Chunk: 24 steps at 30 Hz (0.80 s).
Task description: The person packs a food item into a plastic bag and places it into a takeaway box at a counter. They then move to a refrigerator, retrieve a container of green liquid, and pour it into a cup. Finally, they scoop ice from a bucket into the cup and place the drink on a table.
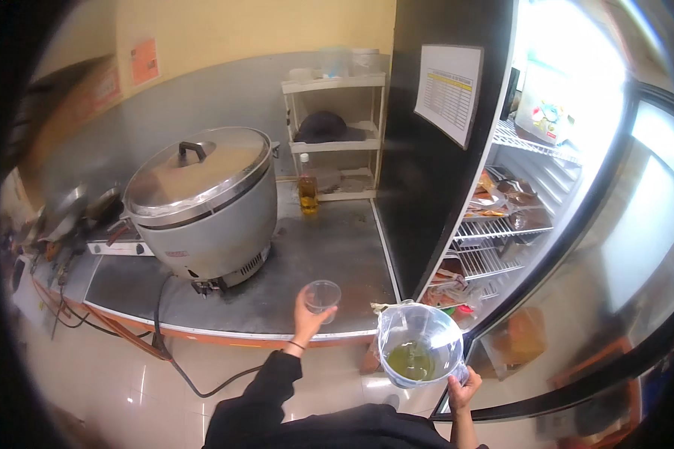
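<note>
A clear plastic cup (323, 296) is in my left hand (309, 317), fingers wrapped round its side, above the front edge of the dark-topped table (337, 247). No contents show in the cup. By its handle, my right hand (464, 387) grips a clear plastic pitcher (421, 331), to the right of the cup and apart from it. Yellow-green liquid (410, 361) covers the pitcher's bottom. A thin plastic bag or film (396, 314) lies over its far left rim.
A large rice cooker (213, 202) stands left on the table. Behind are an oil bottle (308, 188) and a white shelf rack (337, 146) holding a dark cap (323, 127). At right, a lit refrigerator's glass door (595, 236) stands open. A hose (202, 393) hangs below the table.
</note>
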Motion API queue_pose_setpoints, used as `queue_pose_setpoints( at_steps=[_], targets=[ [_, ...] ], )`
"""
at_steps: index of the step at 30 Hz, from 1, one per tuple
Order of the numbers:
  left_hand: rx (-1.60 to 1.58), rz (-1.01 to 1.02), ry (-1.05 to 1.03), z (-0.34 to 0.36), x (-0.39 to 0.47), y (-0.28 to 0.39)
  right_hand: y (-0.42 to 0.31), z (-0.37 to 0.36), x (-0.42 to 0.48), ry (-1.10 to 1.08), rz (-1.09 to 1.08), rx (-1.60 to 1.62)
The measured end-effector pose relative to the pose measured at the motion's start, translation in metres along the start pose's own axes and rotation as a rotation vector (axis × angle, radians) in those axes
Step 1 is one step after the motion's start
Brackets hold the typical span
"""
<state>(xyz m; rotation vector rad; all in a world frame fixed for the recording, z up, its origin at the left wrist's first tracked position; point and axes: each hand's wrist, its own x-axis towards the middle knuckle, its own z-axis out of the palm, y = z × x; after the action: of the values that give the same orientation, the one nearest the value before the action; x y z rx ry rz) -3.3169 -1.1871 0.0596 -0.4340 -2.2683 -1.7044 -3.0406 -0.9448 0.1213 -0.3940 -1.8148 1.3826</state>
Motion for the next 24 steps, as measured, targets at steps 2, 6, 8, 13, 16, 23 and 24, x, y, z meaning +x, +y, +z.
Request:
queue_pose_setpoints(
  at_steps=[2, 6, 8, 13, 16, 23, 24],
  targets=[
    [0.059, 0.008, 0.041, 0.015, -0.005, -0.034, 0.003, 0.002, 0.003, -0.009, 0.041, 0.026],
    [0.086, -0.013, 0.082, 0.03, -0.012, -0.046, 0.007, 0.002, 0.007, -0.032, 0.068, 0.055],
    [0.245, 0.039, 0.124, 0.026, -0.018, -0.036, -0.001, 0.005, 0.011, -0.035, -0.003, 0.032],
    [0.051, 0.248, 0.193, -0.015, -0.043, 0.019, -0.008, -0.002, 0.016, -0.071, -0.201, -0.156],
    [-0.135, 0.214, -0.156, -0.038, -0.043, 0.088, -0.018, -0.004, 0.011, -0.121, -0.05, -0.142],
    [-0.15, 0.504, -0.581, -0.057, -0.024, 0.148, -0.006, -0.014, 0.012, -0.234, -0.067, 0.004],
    [-0.153, 0.495, -0.625, -0.06, -0.023, 0.152, -0.008, -0.013, 0.015, -0.265, -0.036, 0.078]
  ],
)
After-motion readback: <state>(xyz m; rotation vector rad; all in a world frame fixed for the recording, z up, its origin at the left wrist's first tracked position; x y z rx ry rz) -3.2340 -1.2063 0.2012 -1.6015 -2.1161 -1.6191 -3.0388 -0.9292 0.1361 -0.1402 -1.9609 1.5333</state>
